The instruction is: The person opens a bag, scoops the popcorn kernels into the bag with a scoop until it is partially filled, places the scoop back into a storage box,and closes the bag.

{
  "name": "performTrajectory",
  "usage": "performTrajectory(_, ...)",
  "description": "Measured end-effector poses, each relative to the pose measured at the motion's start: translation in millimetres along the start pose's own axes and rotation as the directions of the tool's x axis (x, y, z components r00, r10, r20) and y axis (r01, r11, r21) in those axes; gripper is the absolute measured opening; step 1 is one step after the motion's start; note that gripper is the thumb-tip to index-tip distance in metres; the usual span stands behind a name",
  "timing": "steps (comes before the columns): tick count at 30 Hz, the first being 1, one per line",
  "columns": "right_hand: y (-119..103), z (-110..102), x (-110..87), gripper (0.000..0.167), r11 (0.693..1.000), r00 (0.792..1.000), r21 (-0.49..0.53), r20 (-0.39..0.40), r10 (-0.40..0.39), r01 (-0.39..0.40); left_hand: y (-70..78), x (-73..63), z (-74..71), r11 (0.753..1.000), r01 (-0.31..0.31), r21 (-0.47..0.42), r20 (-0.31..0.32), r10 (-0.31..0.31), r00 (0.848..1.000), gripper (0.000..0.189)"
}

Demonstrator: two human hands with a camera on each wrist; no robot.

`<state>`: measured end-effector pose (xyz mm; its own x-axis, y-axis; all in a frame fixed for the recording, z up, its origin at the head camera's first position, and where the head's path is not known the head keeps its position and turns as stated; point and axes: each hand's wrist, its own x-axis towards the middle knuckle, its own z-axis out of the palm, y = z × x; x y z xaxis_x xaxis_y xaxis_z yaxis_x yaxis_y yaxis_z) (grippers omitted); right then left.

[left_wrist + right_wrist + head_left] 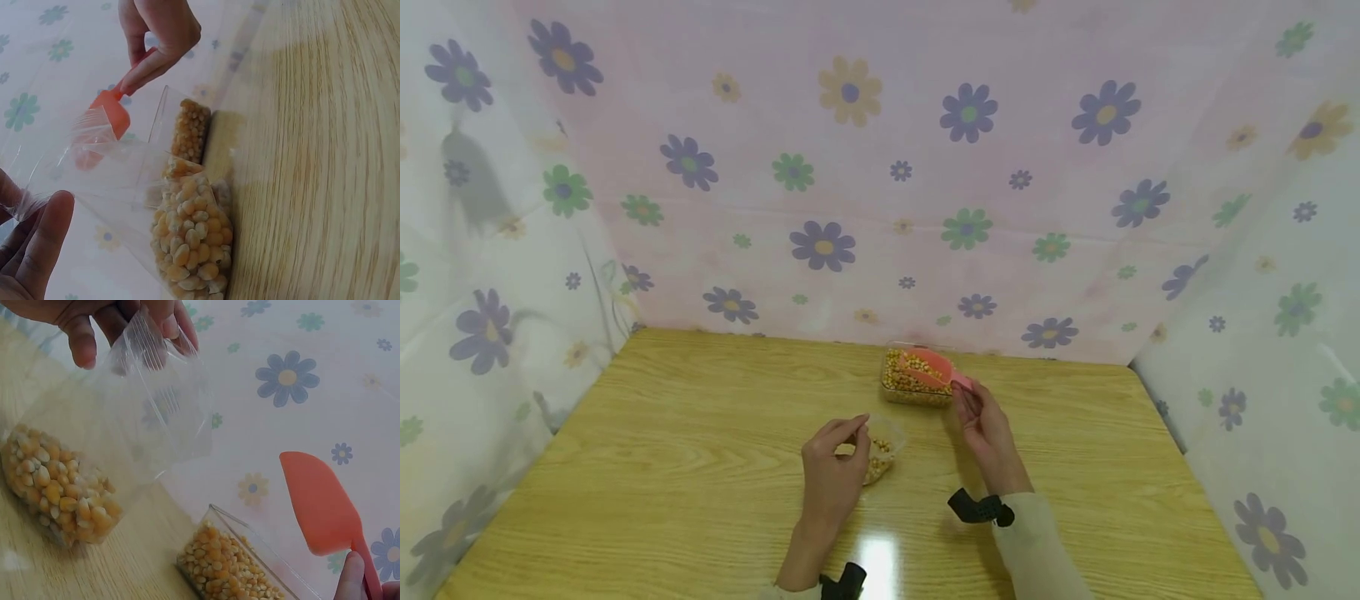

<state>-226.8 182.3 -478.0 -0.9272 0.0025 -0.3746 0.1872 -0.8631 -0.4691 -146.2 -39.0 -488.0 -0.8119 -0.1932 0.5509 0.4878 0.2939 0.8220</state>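
My left hand [835, 475] pinches the top edge of a clear plastic bag [119, 431], whose lower part holds corn kernels [194, 231] and rests on the table. In my right hand [988, 429] is the handle of a red-pink scoop [322, 503]. The scoop is raised over a clear rectangular container [917, 398] of corn kernels, apart from it in the right wrist view. Whether any kernels lie in the scoop I cannot tell. In the left wrist view the bag partly covers the scoop's blade.
The wooden table [685, 467] spreads out on both sides of the hands. A flower-patterned cloth [880, 192] hangs behind it, close to the container, and also along both sides. Dark wrist cameras [976, 506] sit on the forearms.
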Motion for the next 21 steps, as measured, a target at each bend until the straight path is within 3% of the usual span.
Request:
performTrajectory(12, 2.0, -1.7, -17.4, 0.029, 0.998, 0.999, -0.061, 0.035, 0.024, -0.022, 1.4, -2.8, 1.6, 1.000, -0.006, -0.009, -0.012, 0.006, 1.000, 0.019)
performTrajectory(21, 2.8, -8.4, -37.9, 0.030, 0.974, 0.999, -0.228, 0.033, -0.005, 0.013, 0.3, -7.2, 3.3, 1.000, -0.030, -0.001, -0.015, 0.030, 0.999, 0.020)
